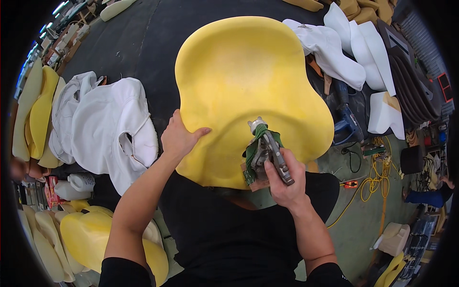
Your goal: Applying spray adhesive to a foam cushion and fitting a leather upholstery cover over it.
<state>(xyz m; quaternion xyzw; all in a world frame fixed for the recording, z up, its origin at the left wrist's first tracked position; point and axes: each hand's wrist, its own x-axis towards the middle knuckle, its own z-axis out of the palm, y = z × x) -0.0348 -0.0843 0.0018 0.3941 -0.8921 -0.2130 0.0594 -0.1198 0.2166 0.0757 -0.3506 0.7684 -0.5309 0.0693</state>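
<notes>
A large yellow moulded foam seat cushion (239,71) lies on the black table in front of me. My left hand (179,136) grips its left edge, with the thumb on top and the fingers partly hidden over the side. In my right hand (287,182) is what looks like a spray gun (267,153), with a silver nozzle, a grey handle and green wrapping around its body. The gun is above the cushion's near part, its nozzle directed away from me; I cannot tell whether it touches the foam.
A white sewn cover (107,126) lies left of the cushion. Another white cover (330,52) and white foam pieces (368,52) are at the right, near a blue power tool (345,125). A yellow cable (377,177) coils on the floor. More yellow foam (91,237) sits lower left.
</notes>
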